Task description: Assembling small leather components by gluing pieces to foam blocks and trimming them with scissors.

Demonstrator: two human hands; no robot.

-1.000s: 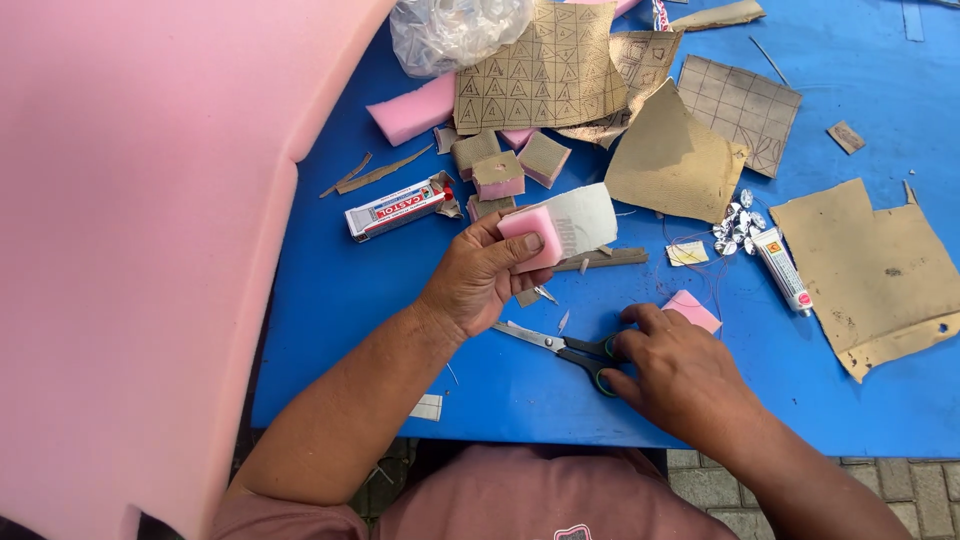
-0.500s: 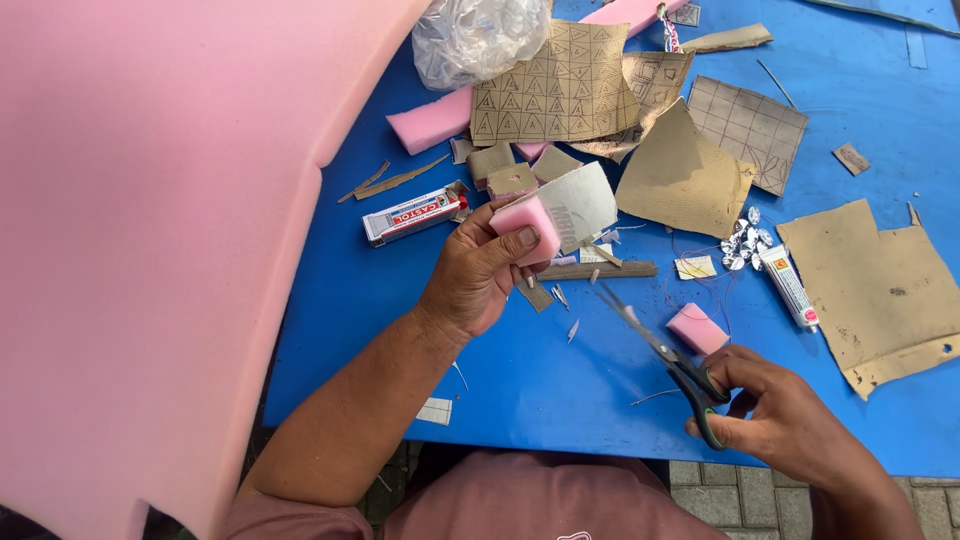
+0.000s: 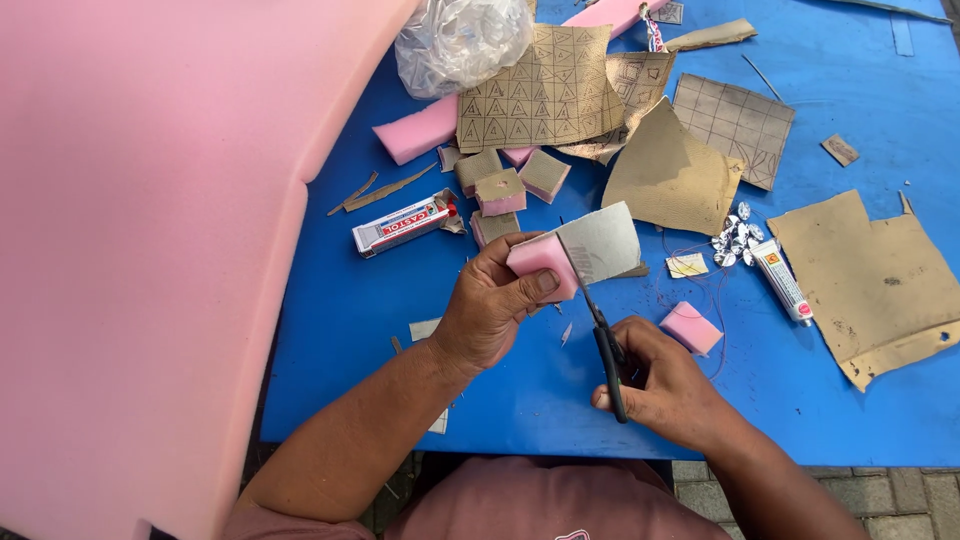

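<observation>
Red-white glue box (image 3: 405, 223) left; white tube (image 3: 782, 282) right.

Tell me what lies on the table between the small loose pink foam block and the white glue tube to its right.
In the head view, only bare blue table with thin thread strands separates the pink foam block from the white glue tube. The foil bits sit above that stretch.

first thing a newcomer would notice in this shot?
The huge pink foam sheet filling the whole left side, standing against the blue table. Next, at centre, the left hand holds a small pink foam block backed with a grey sheet, while the right hand brings black scissors to it. Behind them, brown cardboard pieces marked with triangles lie scattered at the table's far side.
</observation>
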